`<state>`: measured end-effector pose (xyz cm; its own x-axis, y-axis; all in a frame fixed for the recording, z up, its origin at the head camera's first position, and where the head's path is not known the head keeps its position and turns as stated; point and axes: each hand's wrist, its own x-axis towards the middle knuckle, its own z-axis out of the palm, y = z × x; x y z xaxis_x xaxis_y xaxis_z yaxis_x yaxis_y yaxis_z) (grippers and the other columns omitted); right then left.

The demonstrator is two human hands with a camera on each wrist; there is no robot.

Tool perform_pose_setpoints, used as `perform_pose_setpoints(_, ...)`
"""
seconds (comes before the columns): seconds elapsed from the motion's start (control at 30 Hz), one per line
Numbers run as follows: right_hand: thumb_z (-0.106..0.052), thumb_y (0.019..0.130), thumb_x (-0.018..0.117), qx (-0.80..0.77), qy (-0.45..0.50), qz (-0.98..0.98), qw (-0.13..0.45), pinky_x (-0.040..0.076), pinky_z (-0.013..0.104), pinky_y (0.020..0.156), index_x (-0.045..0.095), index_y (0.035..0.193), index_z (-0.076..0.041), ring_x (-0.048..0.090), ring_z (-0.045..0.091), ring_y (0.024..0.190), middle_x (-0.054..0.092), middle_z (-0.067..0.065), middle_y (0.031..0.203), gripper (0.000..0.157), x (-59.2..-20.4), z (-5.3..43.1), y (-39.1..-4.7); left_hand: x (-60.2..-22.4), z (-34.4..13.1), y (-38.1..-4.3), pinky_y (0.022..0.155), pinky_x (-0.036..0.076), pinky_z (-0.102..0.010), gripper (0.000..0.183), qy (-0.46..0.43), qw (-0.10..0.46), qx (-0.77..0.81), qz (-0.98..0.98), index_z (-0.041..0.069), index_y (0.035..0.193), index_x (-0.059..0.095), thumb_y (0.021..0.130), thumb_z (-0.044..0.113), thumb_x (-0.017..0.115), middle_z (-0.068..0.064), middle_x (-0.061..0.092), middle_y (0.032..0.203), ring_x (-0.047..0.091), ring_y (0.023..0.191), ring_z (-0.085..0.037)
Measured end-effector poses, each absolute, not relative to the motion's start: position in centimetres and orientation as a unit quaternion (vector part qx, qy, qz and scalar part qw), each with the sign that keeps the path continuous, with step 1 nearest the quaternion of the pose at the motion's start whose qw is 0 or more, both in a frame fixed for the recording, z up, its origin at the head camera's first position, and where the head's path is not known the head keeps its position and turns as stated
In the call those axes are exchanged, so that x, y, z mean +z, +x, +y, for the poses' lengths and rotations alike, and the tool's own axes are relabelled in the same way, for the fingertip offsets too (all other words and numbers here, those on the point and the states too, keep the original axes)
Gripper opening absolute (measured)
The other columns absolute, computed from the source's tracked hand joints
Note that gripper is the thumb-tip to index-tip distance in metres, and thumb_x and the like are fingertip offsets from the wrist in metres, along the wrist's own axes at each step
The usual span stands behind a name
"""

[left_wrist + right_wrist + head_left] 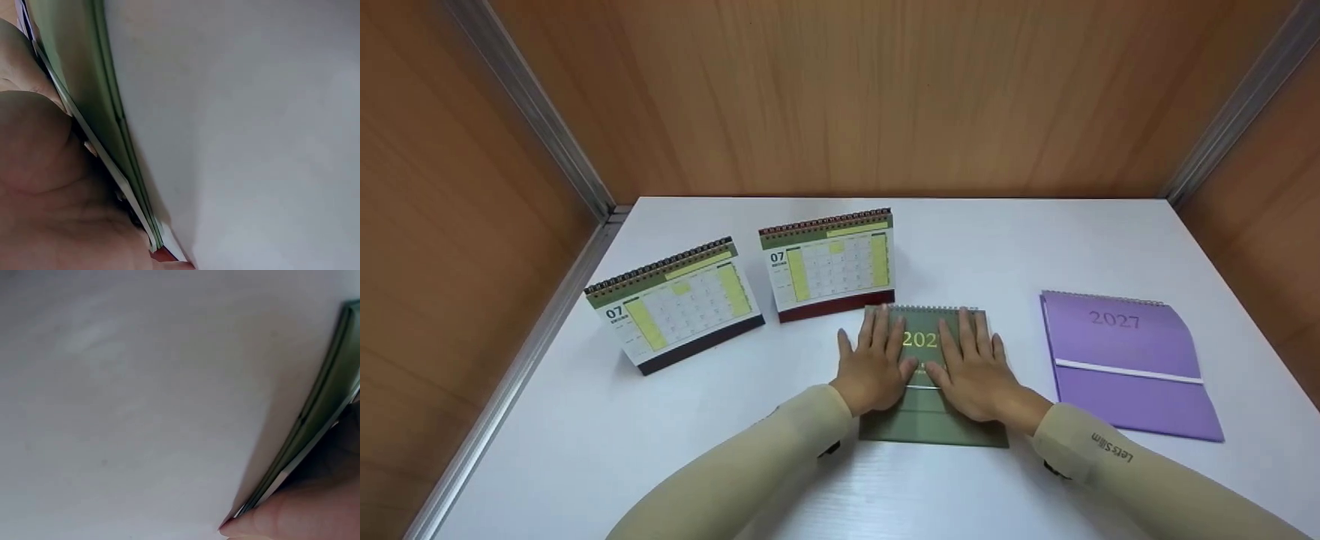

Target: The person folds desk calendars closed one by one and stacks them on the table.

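Note:
A green desk calendar (934,427) with gold digits on its cover lies folded flat on the white table. My left hand (874,371) rests on its left half, fingers straight and pointing to the spiral-bound top edge. On the right half lies my right hand (979,375), also with straight, spread fingers. The two thumbs point toward each other over the cover and partly hide the print. In the left wrist view the calendar's green layered edge (109,101) runs beside the palm. The right wrist view shows the opposite edge (306,416) under that hand.
Two desk calendars stand propped up with July pages showing: one with a black base (682,307) at the left, one with a dark red base (832,266) behind the green one. A purple 2027 calendar (1140,405) lies at the right. Wooden panels (885,97) enclose the table (547,450).

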<state>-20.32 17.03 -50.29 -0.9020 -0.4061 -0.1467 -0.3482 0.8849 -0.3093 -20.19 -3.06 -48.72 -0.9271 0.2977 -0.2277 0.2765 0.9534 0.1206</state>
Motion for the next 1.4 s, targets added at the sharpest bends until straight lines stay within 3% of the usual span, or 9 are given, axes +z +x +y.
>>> perform_pose_setpoints(0.3,-0.054,0.114,0.032,-0.148,-0.199,0.963,0.108,0.001,0.076,0.124,0.007,0.169,0.000,-0.018,0.051,0.158,-0.015,0.030,0.173,0.081,-50.0,17.3,-20.5,-48.3,-2.9,-20.2,0.127,0.011,-0.070,0.070,0.157,0.115,0.041,0.980,0.015,0.172,0.008,0.115,0.052,0.024,-0.012,-0.002,0.179,-0.001,0.165,-0.032)
perform_pose_setpoints(0.47,-0.060,0.112,0.030,-0.150,-0.196,0.959,0.139,-0.003,0.074,0.125,0.001,0.170,-0.003,-0.025,0.048,0.157,-0.021,0.027,0.173,0.086,-49.2,17.5,-20.5,-47.4,-3.2,-20.1,0.129,0.012,-0.068,0.072,0.165,0.123,0.042,0.978,0.015,0.172,0.010,0.114,0.054,0.028,-0.012,0.000,0.179,-0.001,0.165,-0.032)
perform_pose_setpoints(0.57,-0.062,0.110,0.036,-0.162,-0.208,0.951,0.164,-0.002,0.074,0.125,0.003,0.170,-0.003,-0.024,0.049,0.157,-0.020,0.028,0.172,0.091,-48.0,17.7,-20.5,-47.0,-3.9,-20.2,0.129,0.012,-0.066,0.074,0.170,0.133,0.051,0.975,0.016,0.172,0.013,0.113,0.055,0.032,-0.011,0.002,0.179,0.000,0.165,-0.031)
perform_pose_setpoints(0.77,-0.044,0.107,0.059,-0.218,-0.222,0.936,0.167,0.012,0.073,0.125,0.023,0.168,-0.001,-0.002,0.053,0.160,0.002,0.029,0.175,0.083,-45.6,18.9,-20.6,-46.8,-5.6,-20.9,0.130,0.010,-0.064,0.076,0.194,0.153,0.097,0.964,0.020,0.172,0.013,0.112,0.057,0.039,-0.006,0.000,0.180,-0.002,0.165,-0.025)
perform_pose_setpoints(0.97,-0.026,0.101,0.063,-0.298,-0.181,0.930,0.118,0.026,0.075,0.121,0.041,0.160,0.003,0.024,0.058,0.153,0.025,0.035,0.167,0.069,-44.7,20.3,-20.8,-46.2,-6.9,-21.1,0.130,0.018,-0.062,0.071,0.229,0.128,0.154,0.953,0.017,0.170,0.027,0.111,0.049,0.050,-0.009,0.013,0.178,0.007,0.165,-0.029)
perform_pose_setpoints(1.17,-0.022,0.100,0.062,-0.362,-0.109,0.916,0.132,0.035,0.069,0.119,0.026,0.164,0.006,0.040,0.057,0.145,0.032,0.036,0.162,0.079,-43.9,21.3,-20.9,-45.7,-8.3,-20.7,0.130,0.024,-0.055,0.066,0.204,0.095,0.231,0.947,0.010,0.167,0.035,0.110,0.036,0.058,-0.015,0.029,0.173,0.022,0.162,-0.034)
perform_pose_setpoints(1.4,-0.021,0.103,0.059,-0.457,-0.028,0.860,0.223,0.046,0.056,0.116,0.013,0.167,0.006,0.041,0.052,0.147,0.028,0.035,0.165,0.084,-43.2,22.9,-20.8,-45.6,-9.7,-20.8,0.120,0.042,-0.049,0.064,0.154,0.074,0.314,0.934,0.004,0.163,0.041,0.107,0.025,0.063,-0.018,0.045,0.159,0.047,0.143,-0.034)
